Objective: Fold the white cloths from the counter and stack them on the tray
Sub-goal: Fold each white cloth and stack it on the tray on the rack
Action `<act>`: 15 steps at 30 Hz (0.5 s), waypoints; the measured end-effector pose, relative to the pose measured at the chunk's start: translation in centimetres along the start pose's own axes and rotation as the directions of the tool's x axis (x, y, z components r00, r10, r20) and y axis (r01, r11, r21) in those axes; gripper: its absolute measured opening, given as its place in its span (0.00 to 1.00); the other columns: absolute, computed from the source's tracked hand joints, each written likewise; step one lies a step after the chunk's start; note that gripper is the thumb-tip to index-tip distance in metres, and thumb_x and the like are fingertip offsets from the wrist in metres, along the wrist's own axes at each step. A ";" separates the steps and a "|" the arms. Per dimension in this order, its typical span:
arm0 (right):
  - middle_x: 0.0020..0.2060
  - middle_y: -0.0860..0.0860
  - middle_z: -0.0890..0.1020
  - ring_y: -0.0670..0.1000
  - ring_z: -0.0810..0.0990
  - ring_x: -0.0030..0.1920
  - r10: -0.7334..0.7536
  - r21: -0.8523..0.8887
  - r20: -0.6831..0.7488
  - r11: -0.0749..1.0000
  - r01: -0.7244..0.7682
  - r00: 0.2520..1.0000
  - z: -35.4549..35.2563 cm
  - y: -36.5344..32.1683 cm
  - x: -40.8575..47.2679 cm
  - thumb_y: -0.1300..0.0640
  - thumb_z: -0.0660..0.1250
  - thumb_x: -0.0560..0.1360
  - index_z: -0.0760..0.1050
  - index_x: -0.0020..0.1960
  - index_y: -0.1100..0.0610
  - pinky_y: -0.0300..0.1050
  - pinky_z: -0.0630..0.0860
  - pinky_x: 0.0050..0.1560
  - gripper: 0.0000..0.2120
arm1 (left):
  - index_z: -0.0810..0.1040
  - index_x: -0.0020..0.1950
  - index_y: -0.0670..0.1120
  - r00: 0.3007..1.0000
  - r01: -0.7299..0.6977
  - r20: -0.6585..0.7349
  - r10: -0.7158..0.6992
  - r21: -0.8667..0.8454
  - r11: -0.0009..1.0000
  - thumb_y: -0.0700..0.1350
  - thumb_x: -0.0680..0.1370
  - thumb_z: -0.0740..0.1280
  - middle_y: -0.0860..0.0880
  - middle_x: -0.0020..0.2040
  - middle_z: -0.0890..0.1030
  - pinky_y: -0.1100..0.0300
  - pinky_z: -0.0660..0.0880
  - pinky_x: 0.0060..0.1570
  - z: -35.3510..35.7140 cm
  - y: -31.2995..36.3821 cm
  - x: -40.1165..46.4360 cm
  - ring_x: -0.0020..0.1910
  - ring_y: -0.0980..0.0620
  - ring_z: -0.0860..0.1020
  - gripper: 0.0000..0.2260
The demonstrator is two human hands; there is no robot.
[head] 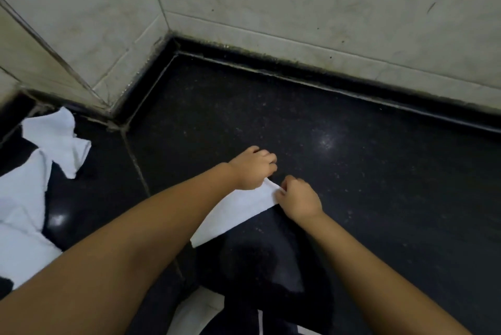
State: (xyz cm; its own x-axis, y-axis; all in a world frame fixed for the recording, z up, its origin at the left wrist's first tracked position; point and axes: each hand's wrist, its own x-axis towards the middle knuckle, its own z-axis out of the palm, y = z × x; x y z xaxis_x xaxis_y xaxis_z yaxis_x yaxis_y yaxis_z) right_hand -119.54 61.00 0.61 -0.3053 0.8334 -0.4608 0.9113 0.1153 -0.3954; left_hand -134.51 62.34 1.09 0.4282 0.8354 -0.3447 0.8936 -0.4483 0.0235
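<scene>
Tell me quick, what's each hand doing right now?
Left hand: pinches the far edge of the white cloth.
Right hand: pinches the same far edge beside it.

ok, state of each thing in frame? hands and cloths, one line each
left hand: curled, pinching the far end of the cloth
right hand: curled, pinching the same end beside the left
white cloth: narrow folded strip, flat on the counter, held at its far end
loose cloths: unfolded, crumpled in a pile at the left
black counter: dark, glossy, bare on the right
tray: not in view
</scene>
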 end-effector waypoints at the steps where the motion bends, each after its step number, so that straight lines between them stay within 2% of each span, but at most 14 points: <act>1: 0.41 0.52 0.76 0.53 0.75 0.42 -0.004 0.113 0.022 0.994 0.001 1.000 -0.6 0.0 0.0 0.56 0.61 0.76 0.70 0.47 0.58 0.44 0.69 0.37 0.05 | 0.73 0.62 0.46 0.999 0.037 0.034 -0.035 -0.060 0.997 0.39 0.78 0.60 0.46 0.61 0.74 0.50 0.62 0.70 -0.5 0.0 -0.4 0.61 0.49 0.72 0.13; 3: 0.36 0.48 0.74 0.49 0.73 0.38 -0.030 0.319 0.036 0.947 0.017 0.999 -2.1 -0.1 0.0 0.58 0.63 0.75 0.69 0.44 0.56 0.39 0.67 0.32 0.03 | 0.72 0.54 0.49 0.981 0.194 0.082 -0.178 -0.263 0.945 0.41 0.78 0.61 0.48 0.50 0.78 0.52 0.70 0.62 -1.8 -0.1 -1.5 0.49 0.51 0.76 0.06; 4: 0.37 0.48 0.75 0.48 0.73 0.38 -0.051 0.390 0.011 0.920 0.043 0.999 -2.9 -0.3 0.2 0.60 0.64 0.75 0.70 0.44 0.55 0.37 0.67 0.32 0.03 | 0.71 0.52 0.50 0.959 0.281 0.090 -0.267 -0.380 0.881 0.42 0.78 0.63 0.49 0.48 0.77 0.54 0.74 0.56 -2.5 -0.4 -2.0 0.46 0.52 0.76 0.05; 6: 0.39 0.49 0.76 0.48 0.74 0.39 -0.087 0.491 -0.079 0.863 0.115 0.993 -4.7 -1.0 0.6 0.62 0.65 0.74 0.71 0.47 0.54 0.36 0.69 0.35 0.05 | 0.72 0.53 0.51 0.914 0.342 0.029 -0.404 -0.591 0.731 0.43 0.77 0.65 0.50 0.48 0.77 0.56 0.77 0.48 -3.9 -1.5 -3.4 0.45 0.53 0.76 0.07; 8: 0.38 0.49 0.76 0.49 0.75 0.40 -0.111 0.572 -0.156 0.800 0.181 0.981 -6.9 -2.3 0.9 0.63 0.66 0.74 0.73 0.48 0.53 0.39 0.72 0.40 0.06 | 0.75 0.54 0.49 0.873 0.286 -0.091 -0.479 -0.699 0.655 0.42 0.76 0.65 0.51 0.47 0.76 0.60 0.75 0.44 -5.7 -2.8 -5.0 0.46 0.52 0.76 0.08; 10: 0.35 0.49 0.77 0.49 0.75 0.38 -0.159 0.646 -0.235 0.711 0.276 0.959 -9.3 -3.5 0.7 0.65 0.66 0.73 0.75 0.43 0.53 0.44 0.73 0.43 0.07 | 0.78 0.50 0.44 0.814 0.214 -0.224 -0.536 -0.742 0.635 0.41 0.76 0.66 0.50 0.45 0.77 0.60 0.72 0.42 -7.8 -3.5 -6.6 0.44 0.52 0.76 0.05; 12: 0.34 0.47 0.77 0.45 0.74 0.35 -0.227 0.636 -0.333 0.662 0.396 0.915 -11.5 -4.4 -0.4 0.65 0.65 0.74 0.75 0.40 0.52 0.38 0.72 0.39 0.09 | 0.80 0.47 0.43 0.724 0.135 -0.334 -0.604 -0.789 0.599 0.40 0.75 0.68 0.50 0.43 0.78 0.58 0.73 0.44 -9.6 -3.6 -8.1 0.43 0.52 0.77 0.03; 14: 0.36 0.46 0.76 0.42 0.73 0.36 -0.299 0.567 -0.418 0.652 0.504 0.858 -13.1 -4.6 -2.0 0.64 0.65 0.75 0.75 0.43 0.55 0.29 0.70 0.37 0.05 | 0.79 0.45 0.45 0.641 0.053 -0.392 -0.660 -0.835 0.548 0.39 0.75 0.68 0.53 0.41 0.78 0.60 0.73 0.46 -10.6 -2.8 -9.3 0.43 0.54 0.77 0.02; 15: 0.37 0.46 0.76 0.42 0.73 0.37 -0.331 0.534 -0.443 0.649 0.542 0.833 -13.4 -4.3 -2.8 0.64 0.65 0.75 0.74 0.44 0.56 0.27 0.70 0.37 0.05 | 0.79 0.45 0.46 0.623 0.028 -0.402 -0.671 -0.846 0.533 0.39 0.75 0.68 0.54 0.41 0.79 0.61 0.74 0.46 -10.8 -2.0 -9.9 0.43 0.55 0.77 0.02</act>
State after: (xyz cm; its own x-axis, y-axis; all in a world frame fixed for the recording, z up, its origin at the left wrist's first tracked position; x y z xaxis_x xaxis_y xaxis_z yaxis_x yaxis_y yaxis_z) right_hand -118.91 65.42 14.26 -0.4339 0.8955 0.0988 0.2787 0.2376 -0.9305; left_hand -139.06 58.44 14.55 -0.2785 0.9492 0.1462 0.6022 0.0540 0.7965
